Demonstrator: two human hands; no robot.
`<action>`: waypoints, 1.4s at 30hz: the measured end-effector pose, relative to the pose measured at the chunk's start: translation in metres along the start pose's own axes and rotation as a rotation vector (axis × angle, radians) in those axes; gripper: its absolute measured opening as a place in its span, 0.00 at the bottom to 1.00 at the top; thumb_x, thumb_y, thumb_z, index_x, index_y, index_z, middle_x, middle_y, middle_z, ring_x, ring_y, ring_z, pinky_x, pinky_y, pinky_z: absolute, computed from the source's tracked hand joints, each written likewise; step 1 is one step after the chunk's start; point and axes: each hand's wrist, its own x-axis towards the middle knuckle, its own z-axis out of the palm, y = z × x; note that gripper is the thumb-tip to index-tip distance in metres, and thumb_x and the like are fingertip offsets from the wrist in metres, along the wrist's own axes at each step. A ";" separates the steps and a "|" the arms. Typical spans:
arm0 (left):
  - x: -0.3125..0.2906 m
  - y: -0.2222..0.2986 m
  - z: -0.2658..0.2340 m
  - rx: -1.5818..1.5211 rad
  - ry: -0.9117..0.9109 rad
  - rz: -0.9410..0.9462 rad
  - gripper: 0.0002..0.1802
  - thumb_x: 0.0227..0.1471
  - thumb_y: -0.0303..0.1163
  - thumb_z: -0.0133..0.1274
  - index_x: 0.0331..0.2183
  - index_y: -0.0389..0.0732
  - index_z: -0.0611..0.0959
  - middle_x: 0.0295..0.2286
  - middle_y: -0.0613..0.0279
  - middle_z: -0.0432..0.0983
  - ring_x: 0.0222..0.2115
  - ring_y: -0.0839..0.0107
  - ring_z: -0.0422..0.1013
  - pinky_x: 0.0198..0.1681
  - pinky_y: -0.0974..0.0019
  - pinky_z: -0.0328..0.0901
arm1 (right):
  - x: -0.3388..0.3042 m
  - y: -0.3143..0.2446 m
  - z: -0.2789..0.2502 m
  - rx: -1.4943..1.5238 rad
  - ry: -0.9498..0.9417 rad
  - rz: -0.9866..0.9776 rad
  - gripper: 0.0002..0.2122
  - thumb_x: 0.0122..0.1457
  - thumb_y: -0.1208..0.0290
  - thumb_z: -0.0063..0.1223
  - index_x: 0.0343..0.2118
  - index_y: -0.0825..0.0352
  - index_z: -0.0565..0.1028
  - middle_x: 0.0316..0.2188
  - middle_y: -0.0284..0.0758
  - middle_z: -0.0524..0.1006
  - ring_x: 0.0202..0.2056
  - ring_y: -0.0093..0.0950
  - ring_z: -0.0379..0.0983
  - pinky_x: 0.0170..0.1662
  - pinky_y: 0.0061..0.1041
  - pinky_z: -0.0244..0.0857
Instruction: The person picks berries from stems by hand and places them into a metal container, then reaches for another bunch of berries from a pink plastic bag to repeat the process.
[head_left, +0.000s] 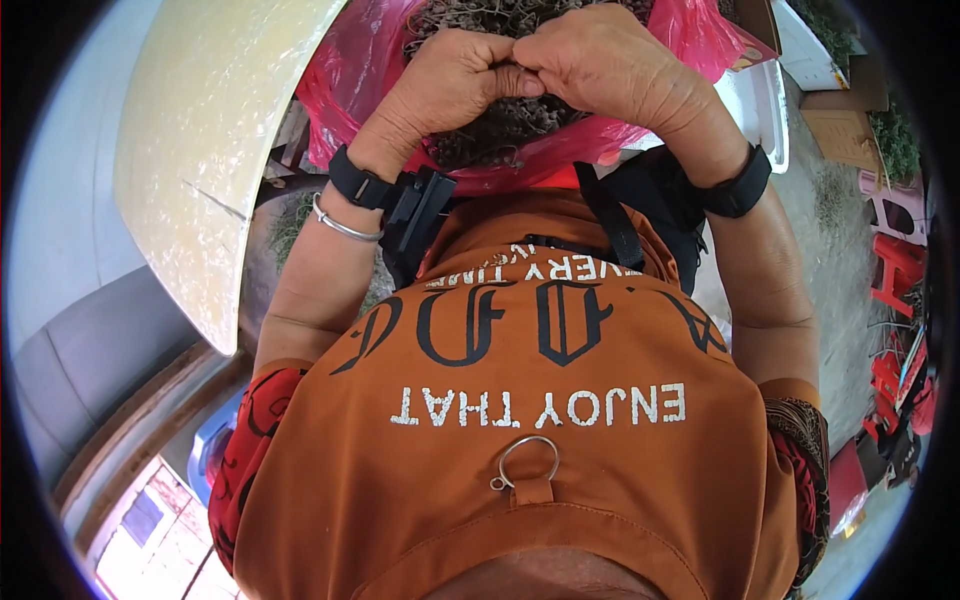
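Observation:
My left hand (455,82) and my right hand (612,68) meet at the top of the view, thumbs and fingertips pinched together. Anything between the fingertips is too small or hidden to make out. Right below them lies a heap of dark, brown-grey, twiggy dried plant matter (490,138). It fills a bright pink plastic bag (345,75), whose crumpled sides spread out around both wrists. Black straps (738,185) circle my wrists, the left one carrying a small black device (418,208). A silver bangle (343,222) sits on my left forearm.
A pale yellow board (215,140) leans close on the left. To the right stand a white foam box (772,110) and cardboard boxes (842,135) with green plants (893,140). Farther right are a pink stool (893,205) and a red stool (897,272). My orange apron (560,470) fills the lower middle.

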 end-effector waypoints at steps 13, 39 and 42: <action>0.002 0.015 0.013 0.752 0.089 0.218 0.07 0.39 0.37 0.55 0.23 0.45 0.80 0.18 0.55 0.74 0.23 0.53 0.72 0.27 0.54 0.67 | -0.001 -0.007 0.018 -0.181 0.000 0.069 0.07 0.45 0.71 0.50 0.17 0.68 0.73 0.17 0.41 0.73 0.25 0.42 0.72 0.30 0.38 0.65; 0.008 -0.004 -0.005 -0.120 0.244 -0.329 0.09 0.47 0.33 0.58 0.24 0.37 0.80 0.13 0.77 0.63 0.14 0.87 0.56 0.16 0.78 0.51 | -0.039 0.026 0.063 1.710 0.301 0.621 0.05 0.57 0.77 0.45 0.33 0.68 0.73 0.23 0.32 0.74 0.15 0.13 0.58 0.14 0.10 0.46; 0.007 -0.005 -0.010 -0.175 0.194 -0.321 0.10 0.43 0.33 0.60 0.23 0.36 0.81 0.12 0.70 0.66 0.16 0.83 0.61 0.21 0.75 0.59 | -0.037 0.023 0.066 1.751 0.292 0.619 0.04 0.57 0.75 0.49 0.33 0.68 0.73 0.23 0.33 0.74 0.15 0.13 0.58 0.14 0.10 0.47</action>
